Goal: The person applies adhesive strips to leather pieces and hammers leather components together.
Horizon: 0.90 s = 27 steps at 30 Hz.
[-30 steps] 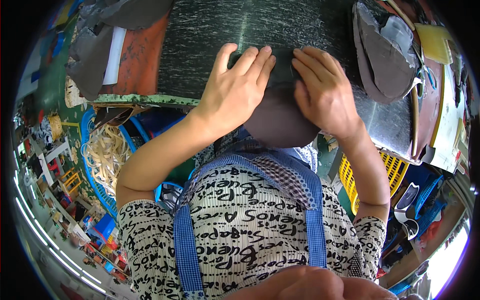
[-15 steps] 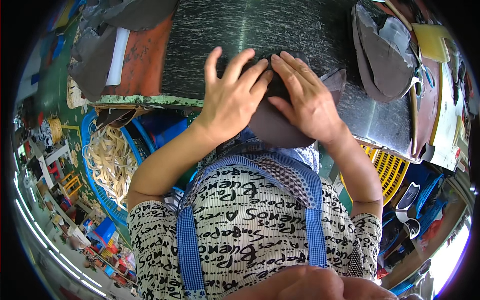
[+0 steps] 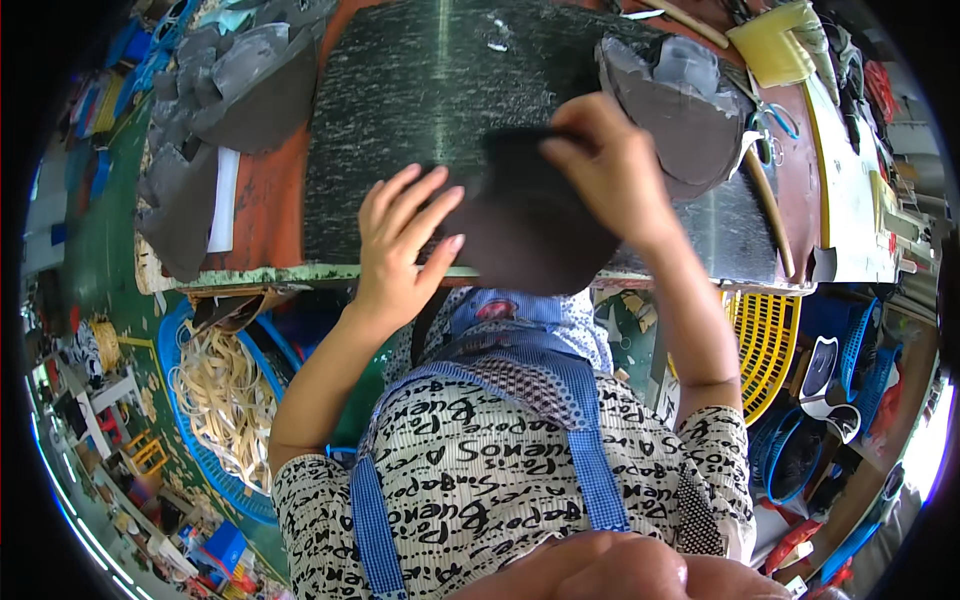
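Note:
A dark brown piece of sheet material, like leather with a black upper part, hangs over the front edge of the black work surface. My right hand pinches its upper right edge between thumb and fingers, with some motion blur. At the piece's left side, my left hand is open, fingers spread; whether the fingertips touch it I cannot tell. To the right lie stacked brown pieces with grey patches. More brown and grey pieces are piled at the left.
Scissors and a wooden stick lie at the right, near a yellowish block. A white strip rests at the left. Below the table are a blue basket of pale strips and a yellow basket.
Both hands lay on the piece before. The right hand now grips its upper edge, the left has drawn back to the left, and more of the piece shows.

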Tool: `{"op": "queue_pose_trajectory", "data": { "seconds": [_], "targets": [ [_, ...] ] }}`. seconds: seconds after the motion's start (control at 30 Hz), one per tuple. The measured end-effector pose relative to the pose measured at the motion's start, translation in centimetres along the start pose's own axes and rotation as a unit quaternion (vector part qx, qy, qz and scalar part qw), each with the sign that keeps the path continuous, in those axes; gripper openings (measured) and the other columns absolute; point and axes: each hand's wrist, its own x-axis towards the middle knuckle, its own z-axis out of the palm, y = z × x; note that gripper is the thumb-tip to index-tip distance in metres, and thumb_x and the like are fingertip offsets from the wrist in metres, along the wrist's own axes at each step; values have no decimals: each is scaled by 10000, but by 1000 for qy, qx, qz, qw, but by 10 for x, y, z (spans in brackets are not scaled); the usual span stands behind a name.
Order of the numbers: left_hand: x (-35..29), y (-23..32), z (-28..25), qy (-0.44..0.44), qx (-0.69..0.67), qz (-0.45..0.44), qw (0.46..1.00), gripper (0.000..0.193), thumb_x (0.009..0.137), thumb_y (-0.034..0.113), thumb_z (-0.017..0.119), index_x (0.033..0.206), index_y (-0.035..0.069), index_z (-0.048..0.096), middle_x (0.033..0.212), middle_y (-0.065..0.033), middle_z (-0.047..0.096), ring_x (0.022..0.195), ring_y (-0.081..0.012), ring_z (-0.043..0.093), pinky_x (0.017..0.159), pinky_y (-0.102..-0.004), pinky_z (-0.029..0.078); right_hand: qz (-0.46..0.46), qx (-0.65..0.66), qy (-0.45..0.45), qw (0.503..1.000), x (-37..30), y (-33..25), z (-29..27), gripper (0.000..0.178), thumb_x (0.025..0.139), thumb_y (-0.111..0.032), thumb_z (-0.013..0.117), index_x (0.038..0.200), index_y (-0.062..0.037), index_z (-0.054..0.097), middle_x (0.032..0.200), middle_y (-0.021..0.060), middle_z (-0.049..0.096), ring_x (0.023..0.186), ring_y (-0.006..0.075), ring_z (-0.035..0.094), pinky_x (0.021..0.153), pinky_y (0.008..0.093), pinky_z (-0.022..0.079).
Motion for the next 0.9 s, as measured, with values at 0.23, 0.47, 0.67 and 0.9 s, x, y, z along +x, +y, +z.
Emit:
{"op": "queue_pose_trajectory", "data": {
  "seconds": [0.23,0.47,0.67,0.9],
  "targets": [
    [32,-47,-18,-10,47,2,999,426,859,169,716,1272,96,642,1315,-86,622,1284,-309,506,1087,-443,362,-56,-357,113,926,48,107,-158,565,864,-239,762,1348,-42,546,1288,161,613,1215,234,573,1030,376,440],
    [98,-179,-95,154,343,-26,926,545,833,103,702,1357,71,557,1297,-160,602,1278,-376,501,1081,-475,395,128,-235,94,959,-47,228,-251,475,917,-205,651,1349,-29,563,1256,179,644,1157,281,624,974,390,478],
    [127,-216,-100,-82,423,-155,889,288,799,90,672,1082,132,646,1212,-124,632,1199,-344,553,972,-459,443,104,-465,95,874,-75,218,-195,565,727,-22,564,1285,15,481,1237,239,553,1185,435,488,1082,510,335],
    [112,-170,-140,98,330,-54,937,161,857,106,674,1006,162,648,963,-96,703,959,-331,655,794,-439,510,79,-486,115,863,-45,191,-190,212,849,-32,552,1061,-25,543,1044,223,594,1040,420,549,913,505,430]
  ]
}}
